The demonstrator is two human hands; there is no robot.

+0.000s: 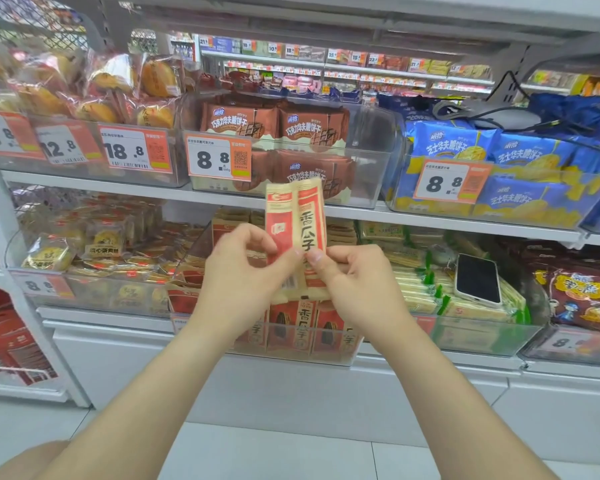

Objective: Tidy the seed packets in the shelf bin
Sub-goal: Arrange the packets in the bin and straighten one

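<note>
Phone [477,278]: lies screen up on the green-and-cream packets [418,284], to the right of the clear seed bin [189,261].
Wafer packs [278,126]: brown, in a tray on the shelf above the bin, with an 8.8 price tag [219,161] on its front.
Blue packs [499,150]: above the bin and to the right.
Pastries [49,254]: yellow, wrapped, in the tray left of the bin.
In the way: the raised packets and both hands cover the middle of the bin and part of the shelf edge [118,188] above it.
Held seed packets [295,223]: at least two red-and-cream packets pressed together, lifted clear above the bin.
Pointing: long axis upright, top ends toward the wafer tray, leaning slightly left; the printed face is toward the camera.
Packets in bin [302,327]: stand upright along the bin's front wall, faces outward.
Left hand [243,271]: pinches the lower left of the held packets, fingers curled.
Right hand [354,275]: grips the lower right of them, thumb on the front.
</note>
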